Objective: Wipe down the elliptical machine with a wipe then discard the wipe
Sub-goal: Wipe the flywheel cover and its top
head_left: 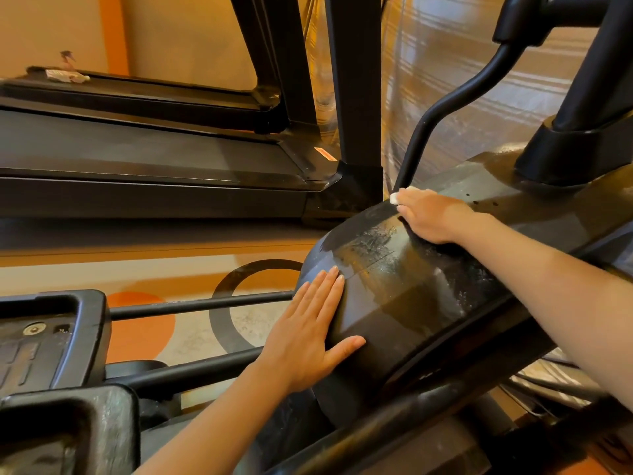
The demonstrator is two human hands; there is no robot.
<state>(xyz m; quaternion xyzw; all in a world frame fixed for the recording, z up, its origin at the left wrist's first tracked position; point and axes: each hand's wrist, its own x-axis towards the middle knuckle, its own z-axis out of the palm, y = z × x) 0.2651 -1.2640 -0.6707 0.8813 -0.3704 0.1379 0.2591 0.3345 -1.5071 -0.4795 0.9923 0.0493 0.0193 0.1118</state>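
The glossy black moulded-plastic elliptical housing (411, 296) ran lengthwise from 7 to 1 o'clock, streaked wet on top. The left hand (308, 334) lay flat, fingers straight, on its rounded end. The right hand (435, 217) pressed a small white wipe (394, 197) at the housing's 12 o'clock edge.

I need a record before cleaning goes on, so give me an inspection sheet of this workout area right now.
Surface: elliptical housing, black, glossy with wet streaks on top.
Job's things: white wipe, mostly hidden under the right hand's fingers.
Clutter: nothing seen on the housing.
Hands: left hand flat against the housing's rounded end, holding nothing; right hand presses the wipe on the top.
Cables: dark cords at lower right, beneath the right forearm.
Surroundings: treadmill to the left; foot pedal at lower left; orange patterned floor.
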